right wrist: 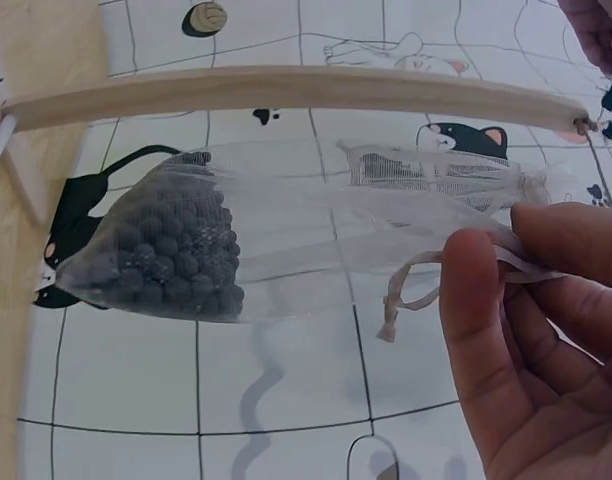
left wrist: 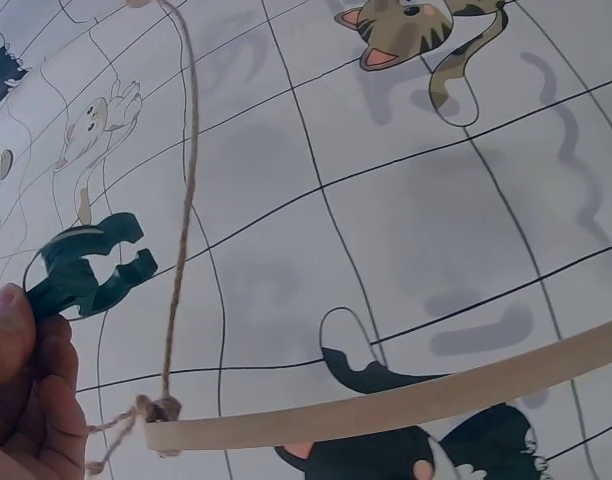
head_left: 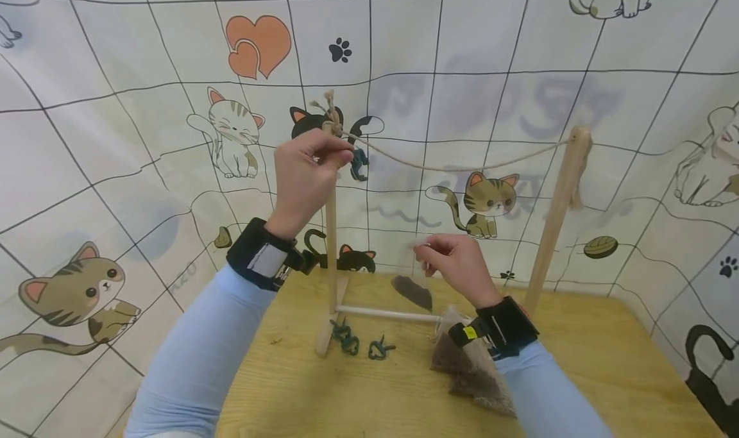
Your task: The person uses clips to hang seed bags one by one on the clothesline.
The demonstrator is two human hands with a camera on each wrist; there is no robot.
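My left hand (head_left: 308, 172) pinches the handle end of a green plastic spring clip (left wrist: 91, 265) near the top of the left wooden post (head_left: 331, 252). The clip's rounded jaws point toward the cord (left wrist: 191, 150), a little apart from it in the left wrist view. Lower and to the right, my right hand (head_left: 458, 265) pinches the top of a sheer white drawstring bag (right wrist: 296, 260) by thumb and fingertips. Small dark balls (right wrist: 166, 265) fill the bag's bottom, and a ribbon end (right wrist: 391, 310) dangles from its neck.
The cord sags between the left post and the right wooden post (head_left: 557, 213); a white rod (head_left: 387, 313) runs low between them. Several green clips (head_left: 379, 348) lie on the wooden table (head_left: 323, 393). More sheer bags with brown contents (head_left: 473, 374) lie under my right wrist. Cat-print cloth hangs behind.
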